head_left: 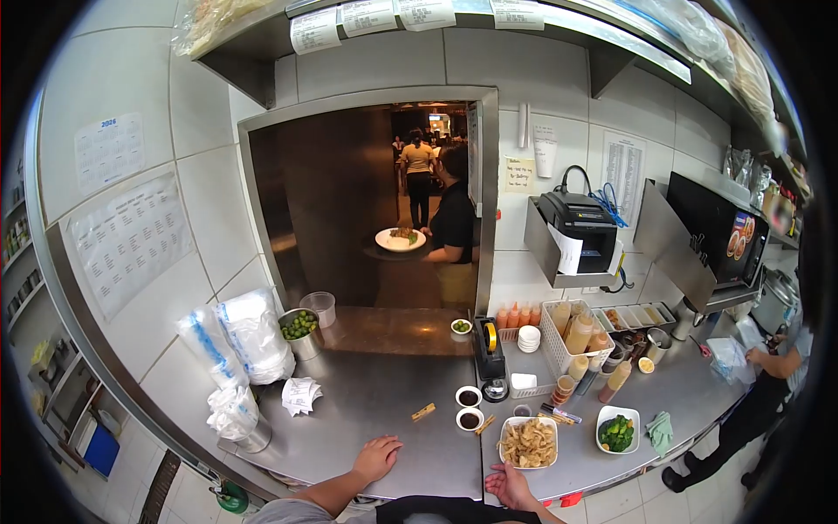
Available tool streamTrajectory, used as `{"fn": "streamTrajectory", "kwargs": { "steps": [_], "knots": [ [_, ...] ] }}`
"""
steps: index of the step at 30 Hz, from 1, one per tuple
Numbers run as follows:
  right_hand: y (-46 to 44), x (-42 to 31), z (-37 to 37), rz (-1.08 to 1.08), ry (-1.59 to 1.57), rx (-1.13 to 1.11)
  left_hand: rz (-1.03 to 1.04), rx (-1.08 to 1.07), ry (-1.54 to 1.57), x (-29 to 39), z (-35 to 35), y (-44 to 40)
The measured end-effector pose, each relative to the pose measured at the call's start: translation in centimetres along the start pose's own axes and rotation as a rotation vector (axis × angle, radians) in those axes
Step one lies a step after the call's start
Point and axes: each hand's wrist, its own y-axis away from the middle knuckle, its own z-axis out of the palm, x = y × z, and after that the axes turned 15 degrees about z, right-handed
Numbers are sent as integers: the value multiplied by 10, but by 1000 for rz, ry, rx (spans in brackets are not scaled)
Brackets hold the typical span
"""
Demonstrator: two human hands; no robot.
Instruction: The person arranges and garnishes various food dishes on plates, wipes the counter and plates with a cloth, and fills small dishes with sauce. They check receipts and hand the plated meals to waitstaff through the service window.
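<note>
My left hand (377, 458) rests on the steel counter (349, 402), fingers loosely stretched out and holding nothing. My right hand (511, 486) is at the counter's front edge, its fingers apart and slightly bent, just below a white bowl of fried, pale brown pieces (528, 443). Whether it touches that bowl I cannot tell. Left of the bowl stand two small cups of dark sauce (469, 408). A wooden clothespin (423, 411) lies between these and my left hand. Farther right is a white bowl with green vegetables (617, 431).
Beyond the pass-through window, a person in black holds a tray with a plated dish (401, 238). Squeeze bottles (580, 334) fill a white basket at the back. A green cloth (660, 431) lies at right, where another person stands. A receipt printer (579, 229) hangs on the wall.
</note>
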Motion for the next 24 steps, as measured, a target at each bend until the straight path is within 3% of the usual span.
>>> {"fn": "streamTrajectory", "kwargs": {
  "steps": [5, 7, 18, 24],
  "knots": [
    [2, 15, 10, -147, 213, 96, -2, -11, 37, -2, -4, -1],
    [2, 21, 15, -233, 507, 176, -16, -30, 55, -2, -5, -1],
    [14, 23, 44, -270, 472, 371, -12, -62, 96, -5, -11, -1],
    [11, 43, 57, -490, 693, 676, 15, -46, 103, -7, -10, 1]
  ]
}}
